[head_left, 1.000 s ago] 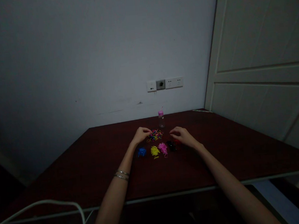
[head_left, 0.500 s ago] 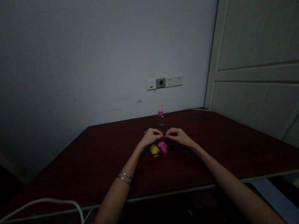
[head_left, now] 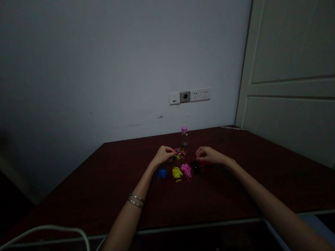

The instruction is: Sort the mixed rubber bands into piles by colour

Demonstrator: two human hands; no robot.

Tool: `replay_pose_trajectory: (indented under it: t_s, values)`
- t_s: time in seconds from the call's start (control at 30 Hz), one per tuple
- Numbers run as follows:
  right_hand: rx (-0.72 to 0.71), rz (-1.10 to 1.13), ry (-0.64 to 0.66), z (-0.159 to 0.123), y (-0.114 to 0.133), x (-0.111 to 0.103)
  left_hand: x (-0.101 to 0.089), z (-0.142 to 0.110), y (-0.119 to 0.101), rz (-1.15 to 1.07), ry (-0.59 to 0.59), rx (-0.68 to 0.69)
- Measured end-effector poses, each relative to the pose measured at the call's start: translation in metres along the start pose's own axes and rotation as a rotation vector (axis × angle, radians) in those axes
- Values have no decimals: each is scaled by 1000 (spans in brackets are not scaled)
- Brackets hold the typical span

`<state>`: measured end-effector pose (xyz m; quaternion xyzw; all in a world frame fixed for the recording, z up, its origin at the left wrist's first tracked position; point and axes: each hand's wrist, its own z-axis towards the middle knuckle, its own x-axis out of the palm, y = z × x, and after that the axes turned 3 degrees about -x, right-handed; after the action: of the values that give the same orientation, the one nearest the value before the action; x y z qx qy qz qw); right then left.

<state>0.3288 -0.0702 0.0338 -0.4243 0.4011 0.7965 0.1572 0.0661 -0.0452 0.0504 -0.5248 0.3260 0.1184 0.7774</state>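
A pink-capped clear bottle [head_left: 185, 136] is standing behind the mixed pile [head_left: 179, 153]; its contents are indiscernible. Blue [head_left: 162, 173], yellow [head_left: 177, 172], pink [head_left: 186, 170] and black piles [head_left: 196, 167] are lying nearer. The left hand [head_left: 163, 155] is pinching at the mixed pile's edge; the right [head_left: 208, 154], fingers curled, grip indiscernible, is now hovering apart from it, unlike before.

Mixed pile [head_left: 180, 153]: multicolor. Others 1 color ea.: blue pile [head_left: 162, 174], yellow pile [head_left: 177, 172], pink pile [head_left: 186, 170], blk pile [head_left: 196, 167], red pile [head_left: 205, 163]. Table [head_left: 102, 184] dk red-brown, bottle cap [head_left: 184, 128] pink.
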Motion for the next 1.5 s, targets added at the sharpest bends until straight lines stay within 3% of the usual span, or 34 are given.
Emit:
replay_pose_trajectory:
  t_s: [0.23,0.37,0.53,0.8,1.03,1.5]
  values:
    - [6,-83,123,7,9,-1,-17,10,28,-28,-58,-79]
    - [54,-91,147,9,15,-2,-21,11,33,-129,-120,-217]
    - [13,-96,53,16,9,-5,-24,7,39,-235,-173,-332]
    - [114,-96,-93,52,-10,7,-21,8,66,-280,-212,-326]
    - [235,-172,-71,63,-13,23,-19,7,65,-289,-230,-320]
    - [265,-307,-47,65,-11,33,-16,-2,45,-292,-228,-338]
